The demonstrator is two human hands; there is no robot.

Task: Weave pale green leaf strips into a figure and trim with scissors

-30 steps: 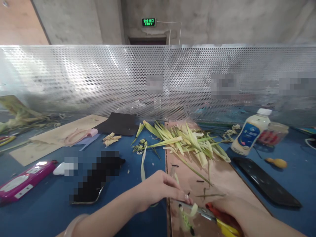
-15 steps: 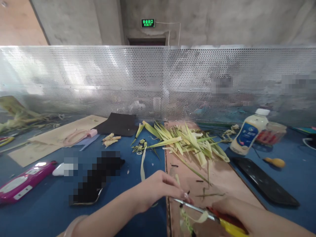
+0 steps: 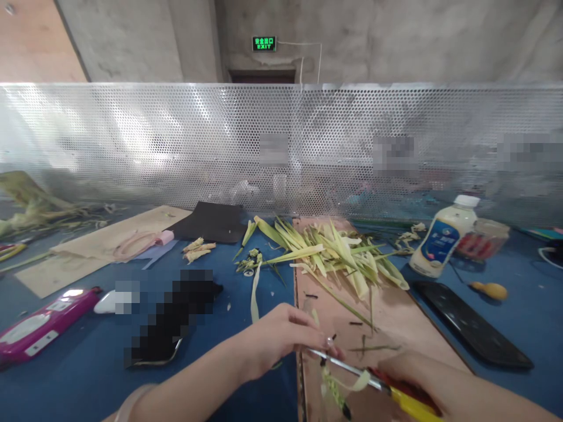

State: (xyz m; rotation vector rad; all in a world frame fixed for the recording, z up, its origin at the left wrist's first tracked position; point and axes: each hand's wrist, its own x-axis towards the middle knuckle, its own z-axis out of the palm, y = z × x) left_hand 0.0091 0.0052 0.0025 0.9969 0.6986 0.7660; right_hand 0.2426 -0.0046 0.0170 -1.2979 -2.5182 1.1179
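My left hand [image 3: 292,337] is closed in a pinch above the brown board [image 3: 417,328], its fingertips at the top end of a braided strip of green corn husk [image 3: 335,390] with dark bits at its ends. Part of that end is hidden behind the fingers. My right hand [image 3: 413,375] grips scissors [image 3: 396,395] with yellow and red handles. Their metal blades point left and reach my left fingertips, over the braid. A pale loose husk strip [image 3: 354,384] curls beside the braid, under the blades.
A heap of green husk leaves [image 3: 334,255] covers the board's far end. To the right are a milk drink bottle [image 3: 444,237], a black phone [image 3: 472,322] and a clear tub [image 3: 484,237]. On the left lie a magenta device [image 3: 44,325] and a dark pixelated object [image 3: 169,328].
The braid and its pale strip have shifted slightly under the blades. Both hands keep almost the same place and grip.
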